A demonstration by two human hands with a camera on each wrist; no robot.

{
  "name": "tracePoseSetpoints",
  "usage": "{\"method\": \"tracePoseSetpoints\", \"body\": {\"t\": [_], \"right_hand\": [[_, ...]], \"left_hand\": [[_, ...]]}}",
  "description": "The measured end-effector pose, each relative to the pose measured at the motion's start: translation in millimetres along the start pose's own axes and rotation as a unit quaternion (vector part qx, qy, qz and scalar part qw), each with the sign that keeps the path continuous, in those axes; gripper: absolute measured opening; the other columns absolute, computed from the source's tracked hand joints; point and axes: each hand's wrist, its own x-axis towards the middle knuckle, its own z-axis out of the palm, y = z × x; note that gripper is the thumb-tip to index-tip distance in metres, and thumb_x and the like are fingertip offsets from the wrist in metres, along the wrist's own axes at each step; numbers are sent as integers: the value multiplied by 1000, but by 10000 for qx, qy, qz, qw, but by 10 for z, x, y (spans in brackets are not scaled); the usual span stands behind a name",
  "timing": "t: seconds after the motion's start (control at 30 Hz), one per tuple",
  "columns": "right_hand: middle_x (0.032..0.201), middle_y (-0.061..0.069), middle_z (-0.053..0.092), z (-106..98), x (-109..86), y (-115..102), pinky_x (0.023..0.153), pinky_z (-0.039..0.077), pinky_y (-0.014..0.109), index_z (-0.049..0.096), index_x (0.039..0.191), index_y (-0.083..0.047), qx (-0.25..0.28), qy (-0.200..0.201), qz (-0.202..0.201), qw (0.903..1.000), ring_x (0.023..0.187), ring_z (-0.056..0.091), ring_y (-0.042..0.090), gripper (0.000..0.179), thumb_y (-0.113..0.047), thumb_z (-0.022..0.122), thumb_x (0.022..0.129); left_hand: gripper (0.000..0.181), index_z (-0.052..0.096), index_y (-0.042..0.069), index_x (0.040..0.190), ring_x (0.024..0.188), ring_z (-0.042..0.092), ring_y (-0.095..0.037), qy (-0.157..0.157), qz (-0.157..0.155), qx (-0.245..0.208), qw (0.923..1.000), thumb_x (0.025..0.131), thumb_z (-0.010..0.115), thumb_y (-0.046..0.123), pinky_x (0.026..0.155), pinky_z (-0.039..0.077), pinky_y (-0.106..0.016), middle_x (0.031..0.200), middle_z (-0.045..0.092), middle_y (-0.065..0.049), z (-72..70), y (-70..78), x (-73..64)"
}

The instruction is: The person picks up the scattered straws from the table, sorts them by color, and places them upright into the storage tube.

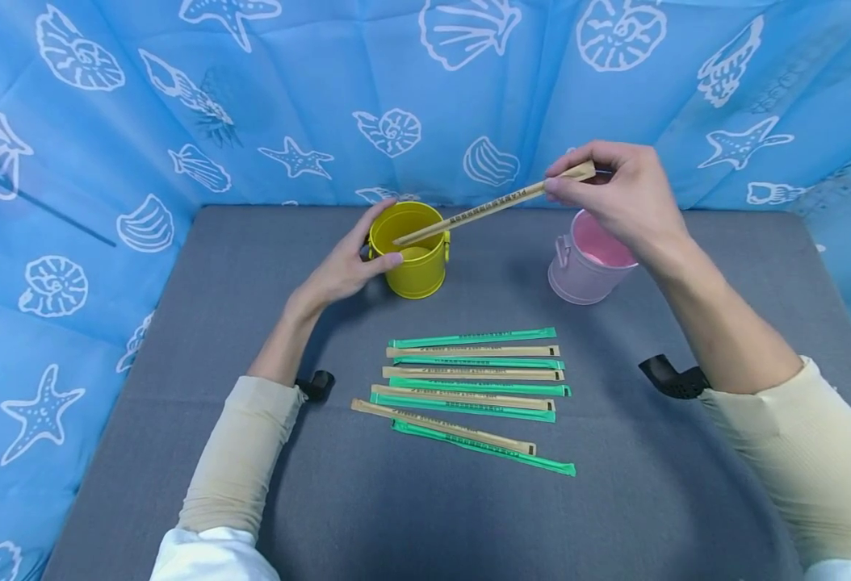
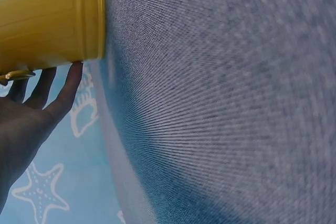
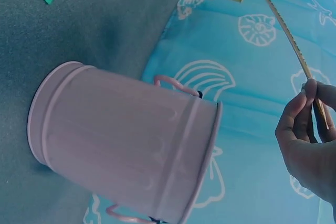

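Note:
My left hand (image 1: 340, 265) holds the side of a small yellow bucket (image 1: 417, 280), its thumb at the near rim and its fingers round the far side. The bucket stands upright; the left wrist view shows fingertips against its wall (image 2: 47, 24). Between thumb and fingers, my right hand (image 1: 627, 192) pinches one end of a straw in a tan paper wrapper (image 1: 494, 205) with dark printing. The straw slants down to the left, its far end within the yellow bucket's mouth. Below the right hand stands a pink bucket (image 1: 580, 278), larger in the right wrist view (image 3: 123, 135).
Several wrapped straws lie in a loose stack of rows mid-table, green ones (image 1: 479, 406) alternating with tan ones (image 1: 472, 374). A grey cloth (image 1: 200, 452) covers the table. Behind it hangs a blue curtain (image 1: 309, 89) with white shells and starfish.

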Motion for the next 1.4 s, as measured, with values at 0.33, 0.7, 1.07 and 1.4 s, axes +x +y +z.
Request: {"method": "tracePoseSetpoints", "body": {"t": [0.33,0.7,1.07,1.4], "right_hand": [[90,2,71,150,119,96,74,49,24,75,106,-5,-42,-229,-15,9997,80,67,16,25,-22,76,89],[93,4,72,322,138,121,78,52,23,76,105,-5,126,-255,109,9995,82,70,16,24,-22,77,89],[94,6,74,491,193,127,80,54,23,73,107,-2,413,-498,84,9979,84,71,15,24,-19,74,91],[93,8,74,666,204,137,81,55,26,73,106,-4,369,-669,13,9971,85,70,18,24,-23,73,92]], "left_hand": [[77,17,14,160,142,32,-27,114,-305,24,9995,98,63,16,117,22,-50,161,24,-11,14,4,10],[77,19,17,160,145,29,-27,177,-306,65,9994,97,64,15,117,19,-52,162,24,-9,23,-27,13],[77,18,17,160,143,30,-27,183,-290,4,9994,98,64,18,117,21,-52,161,26,-10,31,-43,18],[77,18,16,160,144,29,-27,216,-302,29,9993,98,63,17,117,21,-51,162,24,-10,36,-48,12]]}}
